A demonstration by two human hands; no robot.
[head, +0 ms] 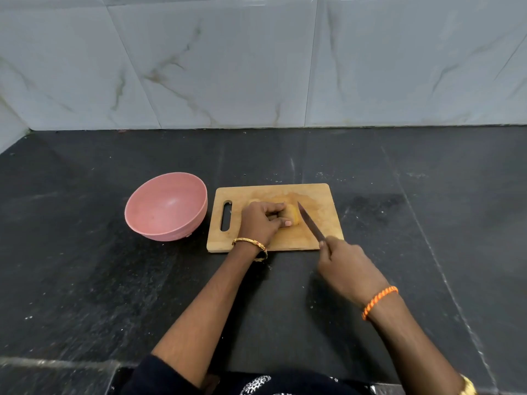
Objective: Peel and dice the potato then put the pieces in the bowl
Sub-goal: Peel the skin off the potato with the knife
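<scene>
A peeled yellow potato (293,215) lies on the wooden cutting board (316,195), mostly covered by my left hand (261,222), whose curled fingers and thumb hold it down. My right hand (346,266) grips the handle of a dark knife (310,222) at the board's front right corner. The blade points up and left, its tip just right of the potato. An empty pink bowl (166,206) stands just left of the board.
The board and bowl sit on a black stone counter (413,223) that runs back to a grey marble-tiled wall (256,67). The counter's front edge lies close to my body at the bottom of the view.
</scene>
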